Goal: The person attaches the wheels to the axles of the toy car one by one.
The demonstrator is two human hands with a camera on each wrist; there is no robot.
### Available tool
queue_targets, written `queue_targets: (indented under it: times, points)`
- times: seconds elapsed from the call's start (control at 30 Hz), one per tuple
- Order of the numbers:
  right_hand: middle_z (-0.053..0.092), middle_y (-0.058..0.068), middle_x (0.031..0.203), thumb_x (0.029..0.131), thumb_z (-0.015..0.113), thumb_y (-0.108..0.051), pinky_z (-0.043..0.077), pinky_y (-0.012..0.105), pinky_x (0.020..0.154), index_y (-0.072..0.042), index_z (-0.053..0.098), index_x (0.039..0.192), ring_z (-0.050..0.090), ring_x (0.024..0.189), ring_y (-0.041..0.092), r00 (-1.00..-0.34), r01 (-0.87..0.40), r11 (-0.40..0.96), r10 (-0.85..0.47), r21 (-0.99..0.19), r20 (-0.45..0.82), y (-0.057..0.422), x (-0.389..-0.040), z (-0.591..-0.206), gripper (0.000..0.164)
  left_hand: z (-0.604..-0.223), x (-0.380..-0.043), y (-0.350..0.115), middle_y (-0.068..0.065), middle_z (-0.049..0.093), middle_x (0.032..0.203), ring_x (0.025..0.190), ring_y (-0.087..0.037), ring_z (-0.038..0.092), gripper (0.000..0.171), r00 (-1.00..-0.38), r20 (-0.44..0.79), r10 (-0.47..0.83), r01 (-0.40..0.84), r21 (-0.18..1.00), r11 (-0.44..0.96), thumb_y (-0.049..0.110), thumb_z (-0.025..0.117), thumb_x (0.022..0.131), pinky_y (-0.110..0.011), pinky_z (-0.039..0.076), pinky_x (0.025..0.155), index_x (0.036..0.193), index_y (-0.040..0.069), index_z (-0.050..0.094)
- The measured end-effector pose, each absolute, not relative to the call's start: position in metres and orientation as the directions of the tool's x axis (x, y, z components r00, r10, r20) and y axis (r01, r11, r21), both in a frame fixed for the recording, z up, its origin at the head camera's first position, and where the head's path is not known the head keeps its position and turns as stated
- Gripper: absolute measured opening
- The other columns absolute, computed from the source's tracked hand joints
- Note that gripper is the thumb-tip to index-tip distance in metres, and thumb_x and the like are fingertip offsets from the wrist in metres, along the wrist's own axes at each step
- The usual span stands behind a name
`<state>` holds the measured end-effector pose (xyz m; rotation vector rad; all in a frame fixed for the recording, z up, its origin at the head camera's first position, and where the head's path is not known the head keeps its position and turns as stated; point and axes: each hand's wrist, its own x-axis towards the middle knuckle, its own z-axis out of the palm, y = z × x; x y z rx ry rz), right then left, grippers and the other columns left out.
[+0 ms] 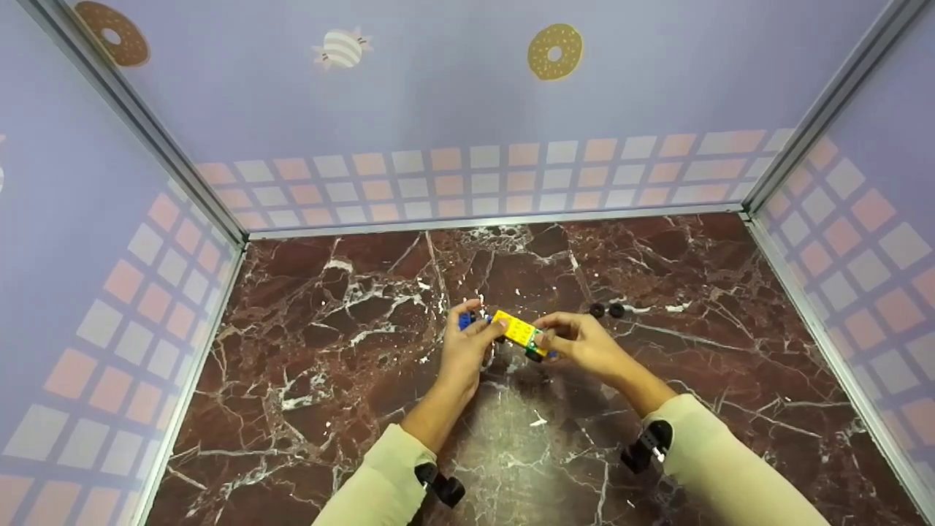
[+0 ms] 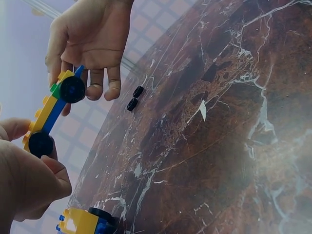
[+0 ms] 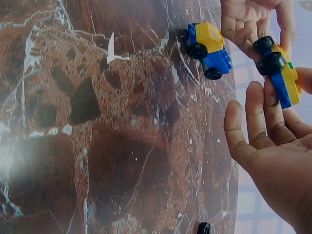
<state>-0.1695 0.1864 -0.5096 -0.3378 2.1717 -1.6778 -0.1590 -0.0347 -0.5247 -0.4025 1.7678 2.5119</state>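
Observation:
Both hands hold a brick-built toy car (image 1: 516,329), raised over the tabletop. It has a studded yellow top, a blue underside (image 3: 281,90), a green piece (image 2: 56,91) and black wheels (image 2: 72,89). My left hand (image 1: 462,354) pinches one end between thumb and fingers, close to a wheel. At the other end, my right hand (image 1: 590,346) has its thumb on top and fingers beneath, beside the green piece. In the right wrist view, my right ring and little fingers extend away from the car.
A second toy vehicle (image 3: 207,44), yellow and blue with black wheels, stands on the marbled table (image 1: 314,409), partly hidden behind my left hand in the head view. Two loose black wheels (image 1: 607,310) lie beyond my right hand. Patterned panels (image 1: 482,175) enclose the back and sides.

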Motion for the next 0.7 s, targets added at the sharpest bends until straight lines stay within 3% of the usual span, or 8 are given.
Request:
queue_targets:
  times: [0.2, 0.4, 0.7]
  points:
    - [0.078, 0.009, 0.108, 0.102, 0.072, -0.012, 0.068, 0.032, 0.081, 0.011, 0.068, 0.133, 0.073, 0.094, 0.018, -0.881, 0.039, 0.271, -0.445, -0.962, -0.161, 0.180, -0.165, -0.509, 0.039, -0.524, -0.160, -0.034, 0.000, 0.070, 0.094, 0.087, -0.011, 0.066, 0.058, -0.970, -0.216, -0.115, -0.162, 0.920, -0.357, -0.002, 0.081, 0.090, -0.022, 0.054, 0.079, 0.140, 0.006, 0.054]
    - [0.077, 0.003, 0.101, 0.099, 0.072, -0.007, 0.067, 0.027, 0.079, 0.013, 0.067, 0.127, 0.073, 0.089, 0.016, -0.865, 0.067, 0.249, -0.468, -0.966, -0.181, 0.174, -0.160, -0.511, 0.035, -0.522, -0.159, -0.032, -0.003, 0.075, 0.099, 0.090, -0.011, 0.070, 0.059, -0.974, -0.203, -0.098, -0.153, 0.914, -0.377, -0.003, 0.081, 0.091, -0.025, 0.059, 0.084, 0.142, 0.005, 0.052]
    - [0.077, 0.001, 0.091, 0.101, 0.078, -0.012, 0.070, 0.033, 0.081, 0.005, 0.069, 0.108, 0.073, 0.081, 0.016, -0.842, 0.078, 0.239, -0.504, -0.968, -0.192, 0.167, -0.155, -0.509, 0.020, -0.522, -0.157, -0.029, -0.010, 0.077, 0.112, 0.090, -0.012, 0.072, 0.058, -0.978, -0.204, -0.044, -0.173, 0.910, -0.377, 0.000, 0.079, 0.094, -0.025, 0.060, 0.082, 0.145, 0.004, 0.051]
